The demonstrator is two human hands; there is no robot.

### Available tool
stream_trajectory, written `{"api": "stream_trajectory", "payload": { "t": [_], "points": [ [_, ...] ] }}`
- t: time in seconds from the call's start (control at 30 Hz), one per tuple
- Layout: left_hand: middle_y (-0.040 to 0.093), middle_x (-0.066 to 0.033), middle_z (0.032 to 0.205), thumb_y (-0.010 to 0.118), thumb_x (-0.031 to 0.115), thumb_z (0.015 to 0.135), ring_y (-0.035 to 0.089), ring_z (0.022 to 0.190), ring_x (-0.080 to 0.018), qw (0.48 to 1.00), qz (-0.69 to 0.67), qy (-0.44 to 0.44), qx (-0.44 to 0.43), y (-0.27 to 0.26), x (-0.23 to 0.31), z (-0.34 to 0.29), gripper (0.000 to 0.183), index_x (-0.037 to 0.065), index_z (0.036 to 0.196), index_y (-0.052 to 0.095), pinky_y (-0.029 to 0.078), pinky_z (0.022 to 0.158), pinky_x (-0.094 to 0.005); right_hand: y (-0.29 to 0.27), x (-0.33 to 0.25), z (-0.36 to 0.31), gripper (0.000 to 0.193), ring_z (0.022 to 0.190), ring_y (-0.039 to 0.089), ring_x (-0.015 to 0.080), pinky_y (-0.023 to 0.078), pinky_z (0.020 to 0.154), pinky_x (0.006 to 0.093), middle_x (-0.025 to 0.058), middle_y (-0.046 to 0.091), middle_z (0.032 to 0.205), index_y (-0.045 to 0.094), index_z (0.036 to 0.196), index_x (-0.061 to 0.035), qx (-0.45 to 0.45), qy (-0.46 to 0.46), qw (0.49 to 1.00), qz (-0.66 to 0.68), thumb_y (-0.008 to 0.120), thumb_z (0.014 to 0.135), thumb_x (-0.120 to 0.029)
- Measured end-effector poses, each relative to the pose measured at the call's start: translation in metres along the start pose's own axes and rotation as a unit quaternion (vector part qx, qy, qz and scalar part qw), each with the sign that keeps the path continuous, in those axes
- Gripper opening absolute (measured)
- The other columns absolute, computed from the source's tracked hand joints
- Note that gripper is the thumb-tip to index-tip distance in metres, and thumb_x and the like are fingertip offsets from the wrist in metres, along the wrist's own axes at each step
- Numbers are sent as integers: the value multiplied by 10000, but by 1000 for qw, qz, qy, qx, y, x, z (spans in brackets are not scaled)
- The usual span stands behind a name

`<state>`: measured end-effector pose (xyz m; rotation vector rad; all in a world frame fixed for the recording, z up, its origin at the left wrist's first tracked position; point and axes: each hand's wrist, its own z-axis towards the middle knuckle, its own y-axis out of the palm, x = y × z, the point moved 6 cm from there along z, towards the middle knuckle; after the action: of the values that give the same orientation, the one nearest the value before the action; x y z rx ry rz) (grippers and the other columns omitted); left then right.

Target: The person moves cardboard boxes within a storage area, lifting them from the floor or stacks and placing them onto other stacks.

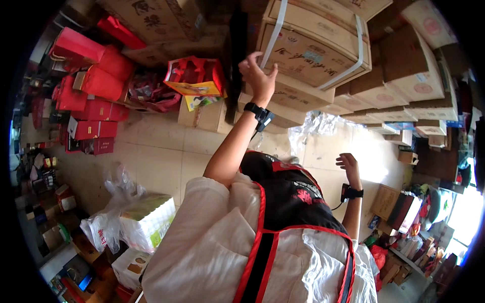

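Note:
My left hand (258,76) is raised at the near left corner of a strapped tan cardboard box (313,55). Its fingers are apart and slightly bent, next to the white strap (275,33); whether a fingertip touches the box I cannot tell. Dark printed characters mark the front of this box, which rests on other cartons (293,96). Lower and to the right, my right hand (348,164) hangs over the tiled floor with fingers spread and nothing in them. Each wrist wears a black strapped device.
Stacked cartons (417,65) line the right. Red gift bags and boxes (101,83) fill the left, with a red and yellow bag (196,78) beside the stack. Clear plastic wrap (318,126) lies on the floor (161,151). A plastic-wrapped pack (146,219) stands lower left.

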<state>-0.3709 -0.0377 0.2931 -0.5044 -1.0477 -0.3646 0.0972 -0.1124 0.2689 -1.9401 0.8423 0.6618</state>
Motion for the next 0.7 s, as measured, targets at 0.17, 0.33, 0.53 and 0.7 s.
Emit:
{"api": "stream_trajectory", "payload": {
  "t": [0.17,0.33,0.53,0.7],
  "points": [
    [500,-143,1017,790,120,679,448,981,-291,999,19,33,20,-4,-6,14,374,65,969,560,398,834,-398,9,13,-19,237,795,647,152,471,685,263,76,676,911,587,1068,-31,4,26,1000,6,503,954,-221],
    [570,-118,885,697,-1,686,596,789,-256,996,-60,53,-26,3,-26,31,222,10,858,557,515,700,-327,13,13,-29,243,798,649,161,476,689,274,78,675,909,583,1066,-24,21,20,1000,0,499,958,-225],
    [590,-119,795,661,-24,672,595,668,-236,990,-109,56,-66,4,-35,43,214,18,856,561,490,615,-313,11,16,-34,231,804,650,159,479,693,277,74,673,905,580,1067,-27,30,29,999,15,498,958,-213],
    [613,-101,840,681,-59,679,617,773,-161,985,-116,51,-117,9,-34,49,215,-27,856,562,574,707,-304,8,23,-32,233,801,647,153,479,693,274,76,674,905,580,1070,-27,38,32,998,29,494,960,-214]
  ]
}}
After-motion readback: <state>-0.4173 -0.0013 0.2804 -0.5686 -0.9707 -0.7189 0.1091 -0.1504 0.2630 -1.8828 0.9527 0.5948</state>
